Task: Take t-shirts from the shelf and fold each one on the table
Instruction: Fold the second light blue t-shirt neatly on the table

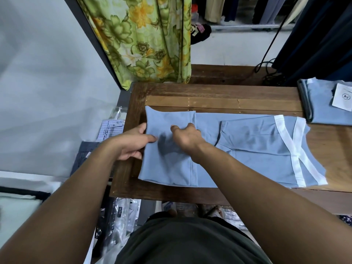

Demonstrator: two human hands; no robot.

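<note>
A light blue t-shirt (pixel 253 141) with white stripes lies flat along the wooden table (pixel 219 96), its sides folded in. Its hem end at the left is turned over onto the body. My left hand (pixel 133 143) grips the left edge of that folded part, thumb on top and fingers underneath. My right hand (pixel 187 137) rests on top of the same fold with its fingers curled, bunching the cloth a little.
A stack of folded blue t-shirts (pixel 323 113) with a white paper tag (pixel 342 98) sits at the table's right end. A green floral curtain (pixel 144 39) hangs behind the table. Packaged garments (pixel 110 130) lie left of the table and plastic bags (pixel 122 216) below it.
</note>
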